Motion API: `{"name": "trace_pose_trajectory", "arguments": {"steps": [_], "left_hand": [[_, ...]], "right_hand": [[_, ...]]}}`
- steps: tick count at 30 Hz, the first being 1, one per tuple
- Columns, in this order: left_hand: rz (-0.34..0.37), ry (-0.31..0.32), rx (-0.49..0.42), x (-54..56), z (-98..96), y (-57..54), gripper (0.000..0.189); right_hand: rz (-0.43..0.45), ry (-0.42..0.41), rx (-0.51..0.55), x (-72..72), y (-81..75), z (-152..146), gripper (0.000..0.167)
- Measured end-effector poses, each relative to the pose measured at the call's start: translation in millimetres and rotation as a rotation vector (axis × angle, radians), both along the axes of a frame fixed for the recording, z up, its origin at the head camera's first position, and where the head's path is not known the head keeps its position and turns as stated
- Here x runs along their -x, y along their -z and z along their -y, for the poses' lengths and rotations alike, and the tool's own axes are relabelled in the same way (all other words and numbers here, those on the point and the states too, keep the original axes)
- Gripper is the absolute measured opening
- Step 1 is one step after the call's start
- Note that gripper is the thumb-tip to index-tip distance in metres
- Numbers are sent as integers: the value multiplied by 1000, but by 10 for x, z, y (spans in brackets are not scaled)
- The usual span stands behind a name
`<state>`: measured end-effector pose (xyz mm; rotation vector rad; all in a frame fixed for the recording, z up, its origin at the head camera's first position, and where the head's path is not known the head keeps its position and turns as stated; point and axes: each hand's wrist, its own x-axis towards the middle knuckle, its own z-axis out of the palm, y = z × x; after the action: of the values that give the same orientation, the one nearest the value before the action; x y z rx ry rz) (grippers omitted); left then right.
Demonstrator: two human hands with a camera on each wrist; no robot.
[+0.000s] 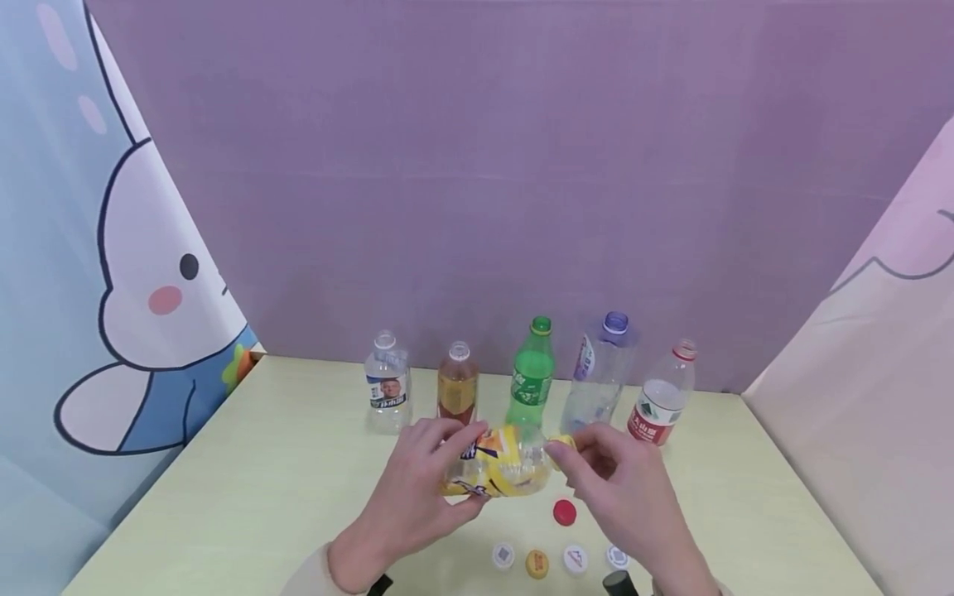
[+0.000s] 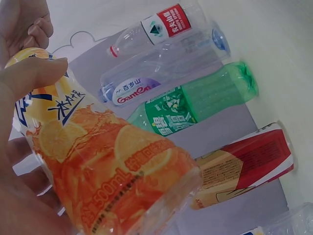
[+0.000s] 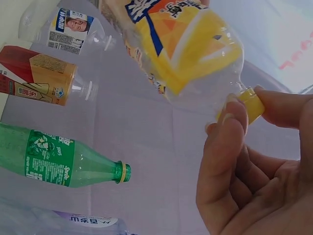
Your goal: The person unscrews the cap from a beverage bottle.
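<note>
A clear plastic bottle (image 1: 510,465) with an orange and yellow label lies sideways in the air over the table. My left hand (image 1: 417,480) grips it around the label, thumb and fingers on opposite sides. At its neck, the thumb and fingertips of my right hand (image 1: 622,480) pinch a yellow cap (image 3: 252,105). The cap sits at the bottle's mouth. The bottle's label (image 2: 98,152) fills much of the left wrist view, and the right hand shows only partly there, in the upper left corner.
Behind stand uncapped bottles: a small clear one (image 1: 387,393), a brown-labelled one (image 1: 458,385), a green one (image 1: 532,372), a tall clear one (image 1: 596,381) and a red-labelled one (image 1: 662,401). A red cap (image 1: 565,512), a yellow cap (image 1: 537,564) and white caps (image 1: 575,559) lie in front.
</note>
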<state>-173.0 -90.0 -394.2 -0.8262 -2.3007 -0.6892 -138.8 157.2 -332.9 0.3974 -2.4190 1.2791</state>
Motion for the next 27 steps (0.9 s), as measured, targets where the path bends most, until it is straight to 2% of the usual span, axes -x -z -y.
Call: {"name": "trace_pose_trajectory", "arguments": {"steps": [6, 8, 12, 16, 22, 27], "left_hand": [[-108, -12, 13, 26, 0, 18, 82], [-125, -13, 17, 26, 3, 18, 83], [-76, -10, 18, 10, 6, 12, 83], [-15, -15, 18, -5, 6, 6, 82], [15, -29, 43, -6, 11, -13, 80], [34, -31, 60, 3, 18, -19, 80]], "right_hand": [[-10, 10, -50, 3, -5, -2, 10], [-8, 10, -54, 4, -5, 1, 9], [-9, -27, -41, 1, -3, 3, 13], [-59, -67, -82, 0, 3, -24, 23], [-171, -100, -164, 13, 14, -76, 39], [-214, -91, -206, 26, 10, -88, 48]]}}
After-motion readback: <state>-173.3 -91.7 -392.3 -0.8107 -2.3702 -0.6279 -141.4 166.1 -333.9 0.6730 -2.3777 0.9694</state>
